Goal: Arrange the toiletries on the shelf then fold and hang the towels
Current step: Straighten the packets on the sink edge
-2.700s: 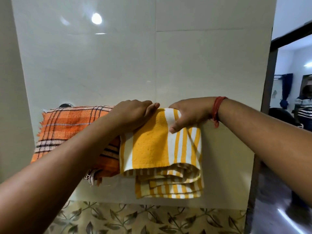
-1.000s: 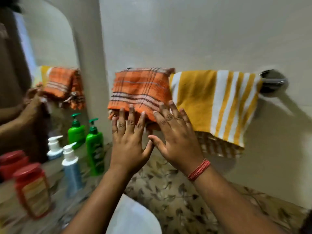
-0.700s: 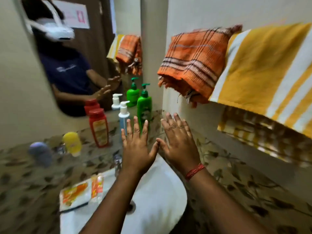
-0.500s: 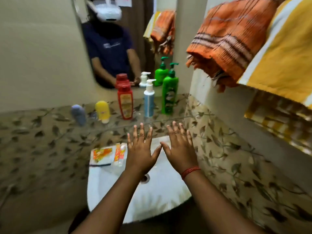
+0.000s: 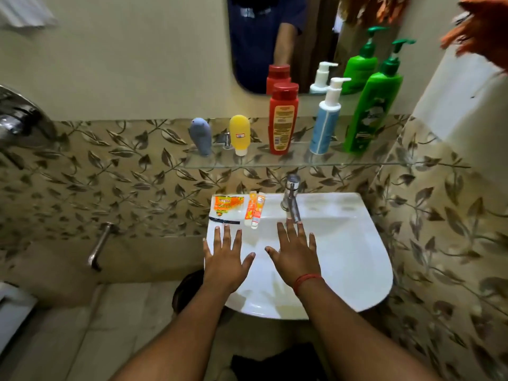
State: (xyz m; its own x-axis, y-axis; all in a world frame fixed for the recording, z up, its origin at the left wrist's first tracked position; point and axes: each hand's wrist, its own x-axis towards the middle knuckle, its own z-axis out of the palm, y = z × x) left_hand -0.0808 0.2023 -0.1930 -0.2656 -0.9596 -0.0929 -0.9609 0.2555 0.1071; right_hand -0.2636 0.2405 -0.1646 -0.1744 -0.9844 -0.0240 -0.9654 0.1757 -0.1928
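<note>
Nearest the camera, two bare forearms reach out over the white sink (image 5: 365,243). The left hand (image 5: 225,259) hovers above the sink's left rim and the right hand (image 5: 295,255), with a red thread band (image 5: 306,281) at its wrist, above the middle of the basin — both palm-down, fingers spread wide, holding nothing.

Just beyond the left fingertips, on the sink's back ledge, lie an orange sachet (image 5: 226,206) and two small orange-and-white tubes (image 5: 254,209) side by side. The chrome tap (image 5: 290,198) stands at the back of the sink, just beyond the right fingertips.

Above the sink, a glass shelf (image 5: 302,160) runs along the leaf-patterned tiles. On it, in a row away from the sink's left side toward its right: a grey-blue tube (image 5: 201,136), a yellow tube (image 5: 240,134), a red bottle (image 5: 283,118), a white-and-blue pump bottle (image 5: 325,119) and a green pump bottle (image 5: 373,105) — all standing upright.

Behind the shelf the mirror (image 5: 255,37) repeats the bottles. Far above the sink's right side, the blurred edge of an orange towel (image 5: 483,31) hangs.
</note>
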